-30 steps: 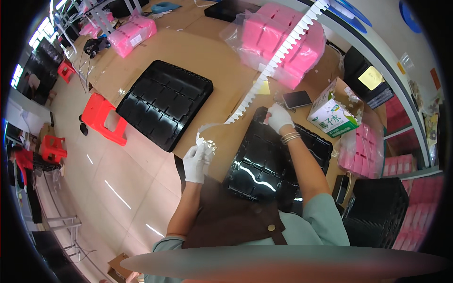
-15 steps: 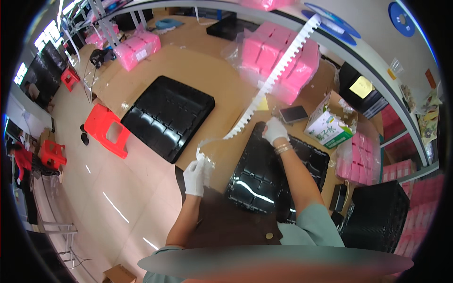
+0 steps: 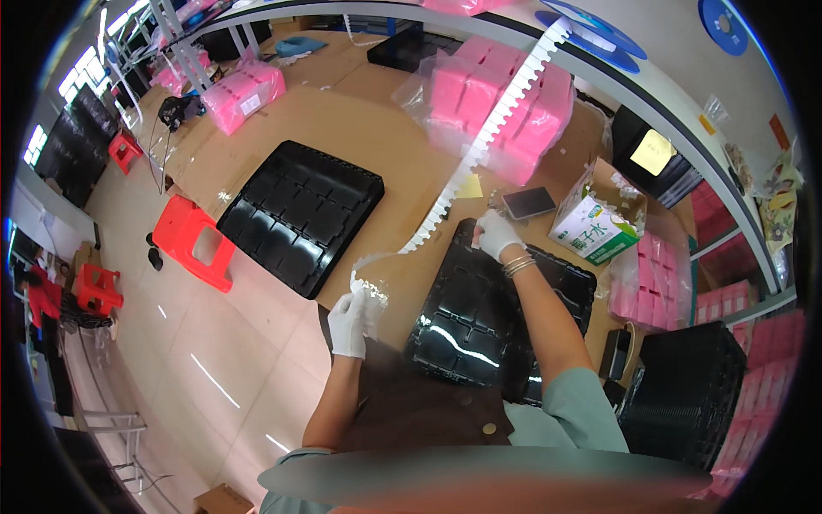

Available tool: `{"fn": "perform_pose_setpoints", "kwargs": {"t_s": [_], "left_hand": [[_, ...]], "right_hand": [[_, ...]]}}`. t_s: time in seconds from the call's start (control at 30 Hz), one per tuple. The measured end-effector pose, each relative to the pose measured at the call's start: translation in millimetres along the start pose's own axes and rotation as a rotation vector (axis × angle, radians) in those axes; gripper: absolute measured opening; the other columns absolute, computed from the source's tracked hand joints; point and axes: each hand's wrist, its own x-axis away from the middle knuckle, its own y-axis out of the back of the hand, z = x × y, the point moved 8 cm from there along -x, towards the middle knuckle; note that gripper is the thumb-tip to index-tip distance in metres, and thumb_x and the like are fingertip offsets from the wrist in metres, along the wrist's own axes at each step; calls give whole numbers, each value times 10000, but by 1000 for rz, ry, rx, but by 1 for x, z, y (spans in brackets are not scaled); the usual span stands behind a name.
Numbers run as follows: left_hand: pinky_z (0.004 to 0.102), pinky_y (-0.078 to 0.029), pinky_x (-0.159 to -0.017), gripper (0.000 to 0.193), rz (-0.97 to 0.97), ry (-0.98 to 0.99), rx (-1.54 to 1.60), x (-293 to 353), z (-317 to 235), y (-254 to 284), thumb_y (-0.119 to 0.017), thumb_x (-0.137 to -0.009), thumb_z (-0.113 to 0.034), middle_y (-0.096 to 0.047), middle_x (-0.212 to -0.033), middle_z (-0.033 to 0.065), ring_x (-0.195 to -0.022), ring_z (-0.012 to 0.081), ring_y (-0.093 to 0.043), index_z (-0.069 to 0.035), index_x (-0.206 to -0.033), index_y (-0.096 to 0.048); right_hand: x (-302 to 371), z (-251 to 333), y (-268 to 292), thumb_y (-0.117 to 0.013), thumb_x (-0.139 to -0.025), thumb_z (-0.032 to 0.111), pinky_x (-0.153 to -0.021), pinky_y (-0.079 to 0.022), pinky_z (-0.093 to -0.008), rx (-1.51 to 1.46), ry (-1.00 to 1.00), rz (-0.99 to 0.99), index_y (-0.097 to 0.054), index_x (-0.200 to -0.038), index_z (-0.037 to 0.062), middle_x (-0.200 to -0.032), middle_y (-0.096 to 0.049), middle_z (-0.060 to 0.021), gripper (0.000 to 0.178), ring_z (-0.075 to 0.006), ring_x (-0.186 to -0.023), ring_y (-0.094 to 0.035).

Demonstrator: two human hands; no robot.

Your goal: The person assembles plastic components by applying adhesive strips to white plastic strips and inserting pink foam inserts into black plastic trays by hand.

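A white strip with a toothed edge (image 3: 492, 128) runs down from a blue reel (image 3: 591, 38) to my left hand. My left hand (image 3: 348, 327), in a white glove, pinches the strip's loose end in front of the table edge. Small white bits (image 3: 374, 294) lie on the table beside it. My right hand (image 3: 497, 236), also gloved, rests at the far edge of the nearer black plastic tray (image 3: 462, 321). Its fingers are drawn together and pointed down; what they hold, if anything, is too small to make out. A second black tray (image 3: 300, 218) lies farther left.
A dark phone (image 3: 529, 203) and a cut-open carton (image 3: 591, 224) with white scraps stand beyond my right hand. Pink wrapped bundles (image 3: 501, 107) sit at the back. Stacked black trays (image 3: 685, 385) rise at right. A red stool (image 3: 193, 244) stands left of the table.
The whole view has shifted slightly. My left hand still pinches the strip, and my right hand stays at the tray's far edge with little visible movement.
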Motion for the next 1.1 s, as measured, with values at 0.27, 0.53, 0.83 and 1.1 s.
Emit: {"fn": "perform_pose_setpoints", "kwargs": {"t_s": [0.27,0.53,0.83,1.1], "left_hand": [[189,-357,-462,263,7,-17,40,3,2,4,-575,-899,-248,-535,-597,18,-483,65,-467,11,-901,-625],[198,-363,-463,250,24,-25,37,3,-1,8,-560,-907,-232,-525,-593,24,-488,78,-470,11,-905,-615],[194,-353,-459,254,51,-24,29,1,-6,3,-567,-903,-240,-527,-598,18,-490,70,-461,8,-899,-617],[192,-346,-458,247,45,2,57,5,-3,-1,-577,-894,-251,-513,-561,16,-466,67,-450,-10,-887,-627]], "right_hand": [[20,8,0,-626,-722,6,-743,-481,-404,127,-36,-227,-561,-858,15,-971,-536,-176,151,-332,-866,-593],[43,9,0,-571,-720,-61,-801,-474,-383,21,23,-314,-591,-1011,9,-1050,-510,-164,301,-323,-898,-584],[64,23,-10,-473,-903,107,-808,-477,-393,410,135,-251,-589,-1027,14,-1023,-521,-168,193,-323,-907,-573],[70,28,-10,-493,-807,-29,-825,-445,-364,228,307,-130,-574,-1050,31,-957,-521,-178,263,-349,-923,-529]]}}
